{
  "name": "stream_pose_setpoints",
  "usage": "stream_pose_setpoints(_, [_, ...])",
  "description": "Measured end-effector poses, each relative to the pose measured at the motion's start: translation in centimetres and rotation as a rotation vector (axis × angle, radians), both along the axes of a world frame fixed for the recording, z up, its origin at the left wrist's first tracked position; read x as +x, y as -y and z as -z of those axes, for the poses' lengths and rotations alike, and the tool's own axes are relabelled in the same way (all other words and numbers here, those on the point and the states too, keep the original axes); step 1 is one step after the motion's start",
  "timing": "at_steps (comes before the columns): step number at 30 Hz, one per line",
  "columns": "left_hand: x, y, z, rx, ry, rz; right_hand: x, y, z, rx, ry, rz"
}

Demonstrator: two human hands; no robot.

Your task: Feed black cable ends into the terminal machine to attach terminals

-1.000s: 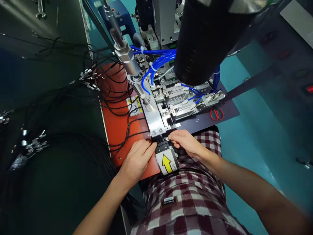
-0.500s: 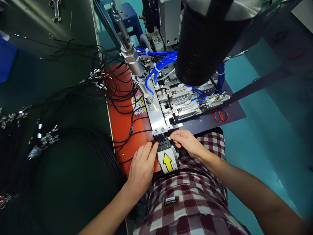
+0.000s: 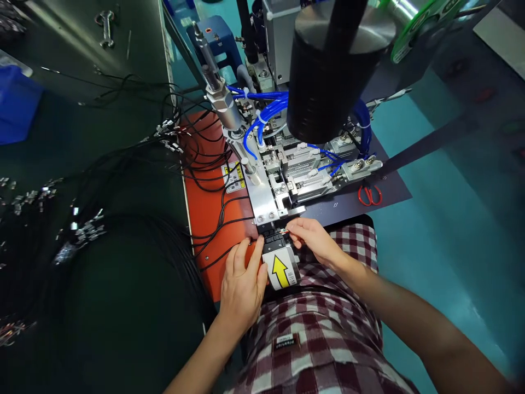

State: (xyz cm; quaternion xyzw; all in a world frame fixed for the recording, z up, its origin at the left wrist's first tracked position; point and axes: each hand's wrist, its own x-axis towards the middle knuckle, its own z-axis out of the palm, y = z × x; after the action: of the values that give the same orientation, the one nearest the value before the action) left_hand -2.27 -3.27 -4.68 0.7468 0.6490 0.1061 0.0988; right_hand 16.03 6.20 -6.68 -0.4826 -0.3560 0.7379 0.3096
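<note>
My left hand [image 3: 241, 284] lies over the front of the orange-red base [image 3: 205, 210], its fingers spread. Its index fingertip touches the left side of a small black fixture [image 3: 274, 241], where a black cable [image 3: 221, 254] runs in beneath the fingers. On the fixture's other side, the thumb and index finger of my right hand [image 3: 309, 235] are pinched on thin coloured wire ends [image 3: 284, 231]. Just below the fixture is a white label [image 3: 281, 269] with a yellow arrow. The metal machine head [image 3: 264, 202] stands directly beyond both hands.
Bundled black cables with metal connectors [image 3: 86, 227] cover the dark table at left. A wrench [image 3: 106, 28] and a blue bin [image 3: 18, 104] lie farther back. Red-handled scissors [image 3: 369, 195] rest right of the machine. A large black cylinder [image 3: 328, 82] overhangs it, near blue air tubes [image 3: 270, 106].
My left hand has shifted slightly right and its thumb now shows beside the arrow label. My right hand keeps its pinch almost in place. The camera view has shifted slightly.
</note>
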Motion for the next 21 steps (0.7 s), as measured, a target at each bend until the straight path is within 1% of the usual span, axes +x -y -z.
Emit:
stream_pose_setpoints(5, [-0.2,0.1,0.2,0.029,0.012,0.013,-0.1,0.6,0.2,0.126,0.119,-0.009])
stream_pose_setpoints(7, [-0.2,0.1,0.2,0.034,0.007,0.021,-0.4,0.9,0.2,0.164,0.163,0.018])
stream_pose_setpoints(10, [-0.2,0.1,0.3,0.053,-0.005,0.031,-0.7,1.0,0.2,0.195,0.169,0.058])
stream_pose_setpoints(17, [-0.4,0.0,0.4,0.089,0.056,0.039,-0.3,0.9,0.6,0.131,0.097,0.001])
stream_pose_setpoints(19, [-0.4,0.1,0.5,0.102,0.083,0.026,0.3,1.3,1.0,0.107,0.071,0.064])
stream_pose_setpoints(21, [-0.4,0.1,0.6,0.113,0.095,0.017,1.3,2.1,1.5,0.075,0.072,0.173])
